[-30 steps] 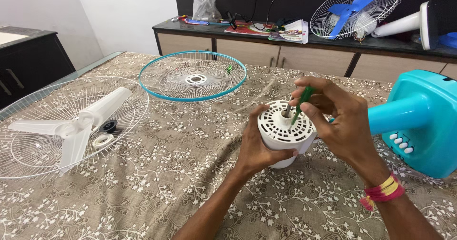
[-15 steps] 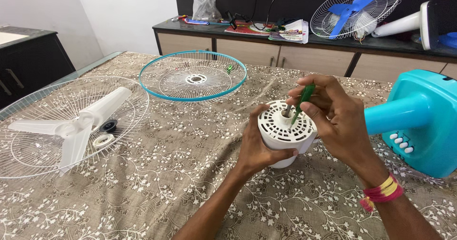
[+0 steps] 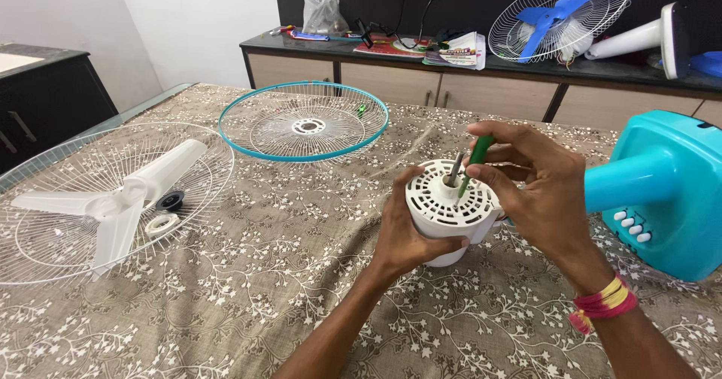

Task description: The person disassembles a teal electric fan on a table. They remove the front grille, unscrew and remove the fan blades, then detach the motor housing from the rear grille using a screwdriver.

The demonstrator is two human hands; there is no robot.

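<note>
Screwdriver (image 3: 474, 161) tip hidden inside motor housing (image 3: 449, 206); teal fan base (image 3: 669, 191) cut by right edge.

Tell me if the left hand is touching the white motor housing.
Touching. The head view shows the left hand wrapped around the side of the white motor housing, its thumb lying along the lower edge with no gap.

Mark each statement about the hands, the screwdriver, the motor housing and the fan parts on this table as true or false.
1. The left hand grips the white motor housing. True.
2. The right hand holds a red-handled screwdriver. False: the screwdriver has a green handle.
3. The white fan blade lies in the white wire guard. True.
4. The teal-rimmed guard stands upright against the wall. False: it lies flat on the tablecloth.
5. A teal fan base sits to the right of the hands. True.
</note>
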